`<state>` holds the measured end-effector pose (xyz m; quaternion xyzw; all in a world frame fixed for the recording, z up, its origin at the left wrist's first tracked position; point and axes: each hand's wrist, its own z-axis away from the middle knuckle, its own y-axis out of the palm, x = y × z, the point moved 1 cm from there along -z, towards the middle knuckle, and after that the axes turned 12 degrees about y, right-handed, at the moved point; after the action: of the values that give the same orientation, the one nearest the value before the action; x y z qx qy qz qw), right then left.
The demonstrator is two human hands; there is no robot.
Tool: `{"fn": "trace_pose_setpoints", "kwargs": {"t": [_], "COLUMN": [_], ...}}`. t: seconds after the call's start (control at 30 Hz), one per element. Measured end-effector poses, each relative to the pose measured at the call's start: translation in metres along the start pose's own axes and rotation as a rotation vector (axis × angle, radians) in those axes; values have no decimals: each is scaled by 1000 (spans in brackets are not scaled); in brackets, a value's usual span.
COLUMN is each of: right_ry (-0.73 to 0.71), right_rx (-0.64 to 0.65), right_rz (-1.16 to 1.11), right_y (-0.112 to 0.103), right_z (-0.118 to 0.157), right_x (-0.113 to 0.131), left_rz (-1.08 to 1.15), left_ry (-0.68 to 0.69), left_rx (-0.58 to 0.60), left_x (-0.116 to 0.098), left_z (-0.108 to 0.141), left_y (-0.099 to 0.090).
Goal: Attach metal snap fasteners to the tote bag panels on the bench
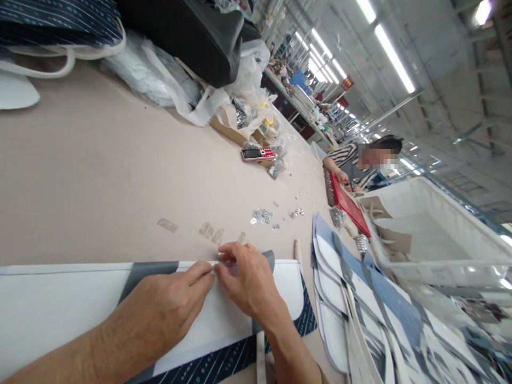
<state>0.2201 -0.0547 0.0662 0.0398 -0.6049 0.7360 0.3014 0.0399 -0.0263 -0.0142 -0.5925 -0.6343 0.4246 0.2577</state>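
Note:
A long white panel [224,314] with grey bands lies along the front of the table, over dark navy printed fabric [216,362]. At its far edge my left hand [172,298] pinches with thumb and forefinger. My right hand [248,277] meets it there, fingers curled, its thumb close to the left fingertips. Something small and shiny shows between the fingertips, too small to name. A pale strap [261,354] hangs over the panel's near side by my right wrist. Beyond the hands lie small silvery metal discs [262,216] and a little pile of metal pieces [296,213].
A red mobile phone [258,154] lies by plastic bags [250,69] and a black bag [192,37]. Stacked blue-and-white panels with straps [360,298] lie to the right, beside a white bin [432,224]. A co-worker in striped sleeves [344,157] sits by a red tray [350,205].

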Motion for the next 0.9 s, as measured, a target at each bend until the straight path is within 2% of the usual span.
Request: {"fn": "trace_pose_setpoints", "kwargs": {"t": [0.23,0.37,0.47,0.53,0.7,0.9], "right_ry": [-27,-4,41,38,-17,-30], "right_rx": [21,12,39,70,112,157], "right_rz": [60,-203,-441,-513,-421,-300], "right_y": [6,8,7,6,2,-5], "right_z": [-6,-8,-8,-7,-6,-10], "right_x": [9,-2,-15,-22,-21,-7], "left_rz": [22,32,9,-17,-42,69], "left_ry": [-14,-55,-57,-54,-43,-71], "left_rx": [104,63,7,-16,-22,18], "left_x": [-1,-2,-2,-2,-2,-2], "left_z": [1,0,-2,-4,-4,-2], "left_y": [4,3,2,1,-1,-4]}}
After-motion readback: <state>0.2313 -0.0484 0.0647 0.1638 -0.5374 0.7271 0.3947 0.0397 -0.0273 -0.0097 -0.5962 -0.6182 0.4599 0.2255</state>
